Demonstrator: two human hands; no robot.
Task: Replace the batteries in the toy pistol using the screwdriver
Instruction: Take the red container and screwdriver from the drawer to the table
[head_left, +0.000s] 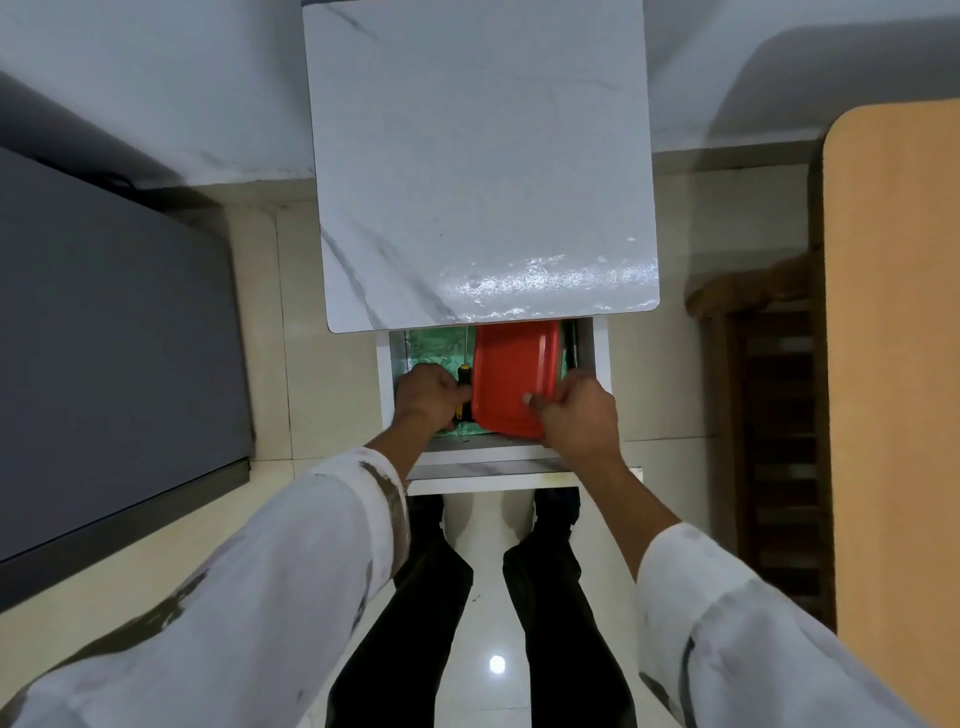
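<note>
An open drawer (385, 374) with a green lining sticks out below the white marble-look tabletop (478, 171). Inside it lies a red plastic box (511, 379). Left of the box is a screwdriver (463, 375) with a black and yellow handle and a thin metal shaft pointing away from me. My left hand (426, 397) grips the screwdriver's handle. My right hand (576, 415) holds the near right corner of the red box, thumb on its top. No toy pistol or batteries are in sight.
A dark object (571, 348) lies in the drawer right of the red box. A dark grey surface (104, 338) stands to the left, an orange-tan panel (893, 364) to the right, with dark wooden steps (774, 415) beside it. My legs (483, 613) stand on the pale tiled floor.
</note>
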